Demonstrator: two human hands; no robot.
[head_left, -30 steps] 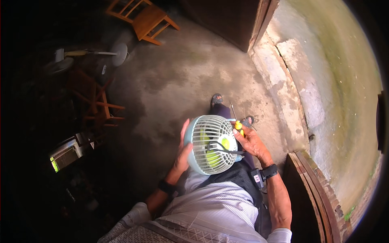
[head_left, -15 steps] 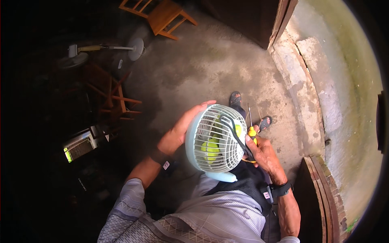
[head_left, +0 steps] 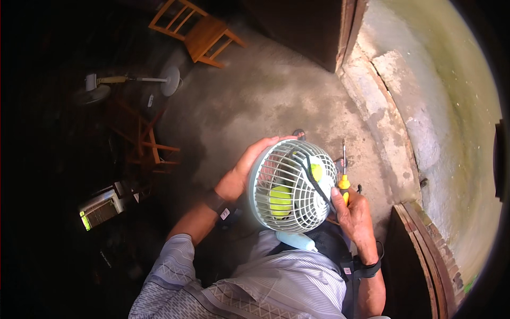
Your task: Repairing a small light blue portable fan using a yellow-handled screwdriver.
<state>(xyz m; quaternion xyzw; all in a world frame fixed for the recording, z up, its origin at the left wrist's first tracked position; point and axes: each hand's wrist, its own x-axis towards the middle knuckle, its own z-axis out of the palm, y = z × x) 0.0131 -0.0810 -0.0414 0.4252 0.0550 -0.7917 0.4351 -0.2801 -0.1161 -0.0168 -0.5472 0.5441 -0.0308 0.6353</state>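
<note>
A small fan with a pale blue rim, a white wire grille and lime-green blades is held up in front of my body. My left hand is wrapped round its far left rim, with some fingers hidden behind the rim. A black cord runs across the grille. My right hand grips a screwdriver by its yellow and black handle, shaft pointing away from me. The right thumb is against the side of the grille. Below the grille, a light blue rounded part of the fan hangs near my shirt.
A wooden chair stands at the far left, with another wooden piece of furniture in shadow nearer me. A standing fan lies or leans beyond it. At right, a stone doorsill borders wet ground, between dark wooden door panels.
The small fan has shifted slightly right in the picture and turned a little. My right hand and the screwdriver have also moved right. The surroundings have shifted with my head.
</note>
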